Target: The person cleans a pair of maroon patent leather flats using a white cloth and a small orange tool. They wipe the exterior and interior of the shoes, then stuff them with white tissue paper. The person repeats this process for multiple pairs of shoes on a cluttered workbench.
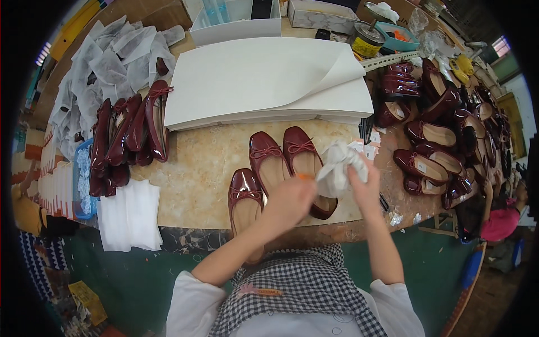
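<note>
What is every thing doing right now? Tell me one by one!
Left hand: closed on something small and orange.
Right hand: gripping the crumpled white paper.
Three dark red shoes: lying flat on the table, empty.
Stack of white sheets: top sheet curled up at a corner.
Shoes at left: standing on their sides.

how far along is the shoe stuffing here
Looks done: a row of dark red flats stacked at left. In hand: both hands, left hand and right hand, crumple white paper over three shoes. Left: many loose flats at right.
</note>
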The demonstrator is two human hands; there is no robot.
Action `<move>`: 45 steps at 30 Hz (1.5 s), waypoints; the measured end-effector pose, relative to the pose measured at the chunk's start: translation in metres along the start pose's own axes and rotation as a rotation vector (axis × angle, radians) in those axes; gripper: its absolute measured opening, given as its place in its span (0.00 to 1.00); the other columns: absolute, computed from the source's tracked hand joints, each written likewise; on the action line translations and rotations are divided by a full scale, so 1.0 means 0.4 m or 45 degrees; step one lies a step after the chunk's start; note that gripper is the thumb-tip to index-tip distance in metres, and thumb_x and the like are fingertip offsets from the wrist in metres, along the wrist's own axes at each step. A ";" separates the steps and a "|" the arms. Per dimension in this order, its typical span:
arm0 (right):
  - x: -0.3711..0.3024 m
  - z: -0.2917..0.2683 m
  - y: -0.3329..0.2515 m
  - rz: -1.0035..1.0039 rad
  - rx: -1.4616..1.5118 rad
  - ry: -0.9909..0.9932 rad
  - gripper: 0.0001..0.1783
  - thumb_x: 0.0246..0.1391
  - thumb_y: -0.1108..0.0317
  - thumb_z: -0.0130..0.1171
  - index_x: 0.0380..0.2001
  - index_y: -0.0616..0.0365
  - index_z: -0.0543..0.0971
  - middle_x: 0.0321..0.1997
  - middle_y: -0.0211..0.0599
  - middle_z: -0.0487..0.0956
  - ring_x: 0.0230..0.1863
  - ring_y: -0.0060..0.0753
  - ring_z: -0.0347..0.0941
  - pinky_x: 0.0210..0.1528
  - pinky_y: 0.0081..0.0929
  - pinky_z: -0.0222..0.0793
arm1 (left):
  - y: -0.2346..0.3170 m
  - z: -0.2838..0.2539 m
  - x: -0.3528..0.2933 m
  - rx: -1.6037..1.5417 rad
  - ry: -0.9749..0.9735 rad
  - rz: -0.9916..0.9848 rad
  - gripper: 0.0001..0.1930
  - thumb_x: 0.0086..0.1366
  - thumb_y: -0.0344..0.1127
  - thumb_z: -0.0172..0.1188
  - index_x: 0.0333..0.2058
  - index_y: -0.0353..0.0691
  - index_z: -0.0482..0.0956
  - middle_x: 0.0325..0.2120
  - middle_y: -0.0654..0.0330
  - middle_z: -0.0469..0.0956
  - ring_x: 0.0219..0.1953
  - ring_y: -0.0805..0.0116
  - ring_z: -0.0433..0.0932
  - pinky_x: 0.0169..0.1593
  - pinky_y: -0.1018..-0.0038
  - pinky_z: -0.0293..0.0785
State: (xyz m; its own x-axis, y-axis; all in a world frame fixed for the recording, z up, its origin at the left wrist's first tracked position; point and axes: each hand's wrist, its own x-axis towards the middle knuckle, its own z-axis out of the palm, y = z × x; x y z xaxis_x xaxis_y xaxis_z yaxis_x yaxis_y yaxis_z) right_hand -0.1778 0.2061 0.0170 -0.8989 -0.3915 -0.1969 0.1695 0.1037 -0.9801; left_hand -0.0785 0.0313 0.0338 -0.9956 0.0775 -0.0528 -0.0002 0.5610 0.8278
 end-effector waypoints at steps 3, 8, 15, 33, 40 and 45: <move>-0.002 0.082 -0.044 -0.509 -1.211 -0.320 0.25 0.44 0.77 0.59 0.50 0.61 0.76 0.41 0.41 0.74 0.45 0.45 0.73 0.48 0.37 0.70 | -0.020 0.113 -0.033 0.404 0.025 0.281 0.15 0.56 0.43 0.55 0.24 0.35 0.80 0.22 0.52 0.77 0.32 0.53 0.78 0.48 0.63 0.70; 0.142 0.194 0.074 -0.800 -1.862 -0.232 0.27 0.40 0.69 0.62 0.49 0.60 0.76 0.36 0.41 0.71 0.40 0.44 0.71 0.40 0.34 0.68 | -0.001 0.099 -0.010 0.510 -0.285 0.283 0.14 0.52 0.43 0.60 0.22 0.35 0.80 0.19 0.53 0.77 0.29 0.59 0.77 0.44 0.65 0.68; 0.151 0.118 0.083 -0.507 -1.215 -0.076 0.37 0.38 0.62 0.69 0.54 0.62 0.71 0.38 0.46 0.71 0.40 0.48 0.70 0.42 0.35 0.68 | -0.013 0.092 -0.009 0.540 -0.294 0.285 0.17 0.52 0.46 0.62 0.17 0.37 0.80 0.18 0.56 0.77 0.26 0.62 0.77 0.42 0.71 0.64; -0.053 0.080 -0.024 -0.064 0.273 0.028 0.28 0.58 0.65 0.56 0.61 0.55 0.67 0.48 0.39 0.73 0.48 0.28 0.72 0.46 0.25 0.71 | -0.127 -0.244 0.265 0.687 0.656 0.237 0.07 0.54 0.35 0.60 0.28 0.38 0.77 0.26 0.54 0.73 0.34 0.50 0.73 0.37 0.58 0.71; -0.090 0.130 -0.044 0.476 0.825 -0.161 0.25 0.59 0.63 0.54 0.57 0.62 0.68 0.50 0.40 0.77 0.46 0.34 0.77 0.47 0.30 0.75 | 0.070 -0.141 -0.025 0.114 0.381 0.885 0.10 0.49 0.37 0.65 0.30 0.40 0.81 0.41 0.55 0.77 0.50 0.57 0.73 0.57 0.67 0.65; -0.071 0.156 -0.108 -0.102 0.180 -0.348 0.38 0.49 0.70 0.62 0.63 0.61 0.60 0.66 0.43 0.59 0.64 0.39 0.58 0.62 0.35 0.59 | -0.049 -0.112 -0.091 -0.090 0.619 0.121 0.19 0.56 0.32 0.60 0.48 0.41 0.74 0.52 0.50 0.72 0.55 0.56 0.70 0.61 0.70 0.59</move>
State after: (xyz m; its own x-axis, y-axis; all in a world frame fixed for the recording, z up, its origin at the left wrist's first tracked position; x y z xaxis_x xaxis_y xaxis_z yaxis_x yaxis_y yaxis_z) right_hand -0.1343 0.1559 0.0631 -0.7732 -0.6262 -0.0998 0.1738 -0.0580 -0.9831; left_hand -0.0465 -0.0194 0.0443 -0.9200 -0.2769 0.2774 0.1032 0.5115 0.8530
